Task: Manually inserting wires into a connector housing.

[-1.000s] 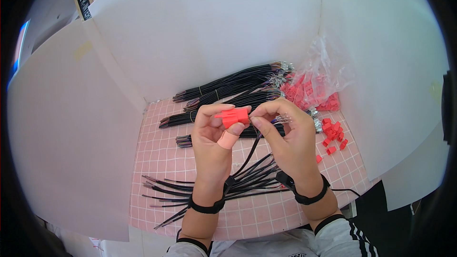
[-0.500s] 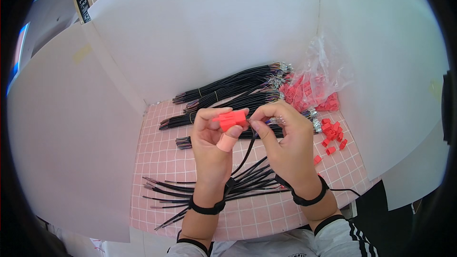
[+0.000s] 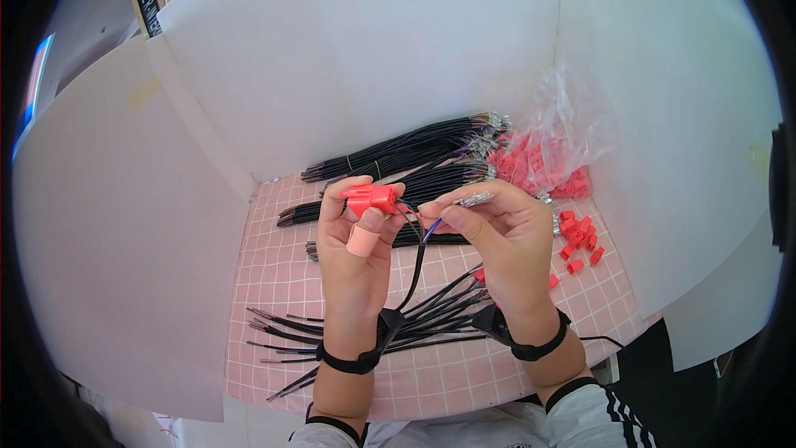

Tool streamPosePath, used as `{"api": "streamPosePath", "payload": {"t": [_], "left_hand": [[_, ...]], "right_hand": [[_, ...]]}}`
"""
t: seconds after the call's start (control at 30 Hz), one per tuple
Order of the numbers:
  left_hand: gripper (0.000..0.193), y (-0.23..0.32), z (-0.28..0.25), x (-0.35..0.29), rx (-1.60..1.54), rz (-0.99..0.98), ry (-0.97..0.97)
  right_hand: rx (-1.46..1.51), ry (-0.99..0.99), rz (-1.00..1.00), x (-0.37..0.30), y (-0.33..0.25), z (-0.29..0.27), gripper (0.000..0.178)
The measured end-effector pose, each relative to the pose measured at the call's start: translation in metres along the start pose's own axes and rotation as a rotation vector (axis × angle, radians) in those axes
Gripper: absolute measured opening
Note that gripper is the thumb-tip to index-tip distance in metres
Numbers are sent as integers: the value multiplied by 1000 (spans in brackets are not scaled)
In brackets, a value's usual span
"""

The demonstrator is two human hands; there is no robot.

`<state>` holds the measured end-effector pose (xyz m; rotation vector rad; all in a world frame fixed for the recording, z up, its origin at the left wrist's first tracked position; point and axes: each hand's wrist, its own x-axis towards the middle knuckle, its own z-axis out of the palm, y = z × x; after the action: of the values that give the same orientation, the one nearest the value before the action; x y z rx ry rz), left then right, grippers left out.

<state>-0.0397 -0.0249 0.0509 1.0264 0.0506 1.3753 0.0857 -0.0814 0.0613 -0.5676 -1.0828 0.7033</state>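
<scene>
Above the table, a red plastic connector housing [image 3: 370, 199] is gripped by my left hand [image 3: 355, 253] between thumb and fingers. A pinkish sleeve [image 3: 362, 241] covers part of the left thumb. Thin coloured wires run from the housing's right end to a black cable [image 3: 417, 270] that hangs down between my hands. My right hand [image 3: 510, 236] pinches other wires of the same cable, a blue or purple one among them. Their silvery crimp terminals [image 3: 474, 199] stick out over the right fingers.
Bundles of black cables [image 3: 406, 143] lie at the back. Loose black cables [image 3: 290, 340] fan out nearer me. At the right are a clear plastic bag [image 3: 547, 158] of red housings and several loose housings [image 3: 579, 236]. White panels [image 3: 373, 50] enclose the pink checked table [image 3: 464, 386].
My left hand has moved left with the housing, away from my right hand. The coloured wires between the hands are now spread and visible.
</scene>
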Motion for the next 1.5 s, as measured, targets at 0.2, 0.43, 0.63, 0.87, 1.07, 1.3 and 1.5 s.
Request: {"api": "streamPosePath", "payload": {"t": [0.2, 0.43, 0.63, 0.87, 1.07, 1.3, 1.5], "left_hand": [[30, 1, -2, 0, -78, -37, -27], [31, 1, 0, 0, -25, -71, -49], [32, 0, 0, 0, 10, -65, -60], [36, -2, 0, 0, 54, -105, -99], [35, -5, -1, 0, 49, -116, -114], [36, -5, 0, -1, 72, -115, -120], [35, -6, -2, 0, 263, -85, -117]], "right_hand": [[97, 41, 92, 2, -2, 1, 13], [100, 45, 38, 3, -1, -2, 7], [-334, 109, -55, 1, -5, -4, 6], [-649, 55, -141, -5, -15, -2, 9], [-732, 16, -145, -6, -19, -3, 9], [-730, -2, -162, -5, -17, -3, 10], [-768, -19, -157, -5, -16, -4, 10]]}}
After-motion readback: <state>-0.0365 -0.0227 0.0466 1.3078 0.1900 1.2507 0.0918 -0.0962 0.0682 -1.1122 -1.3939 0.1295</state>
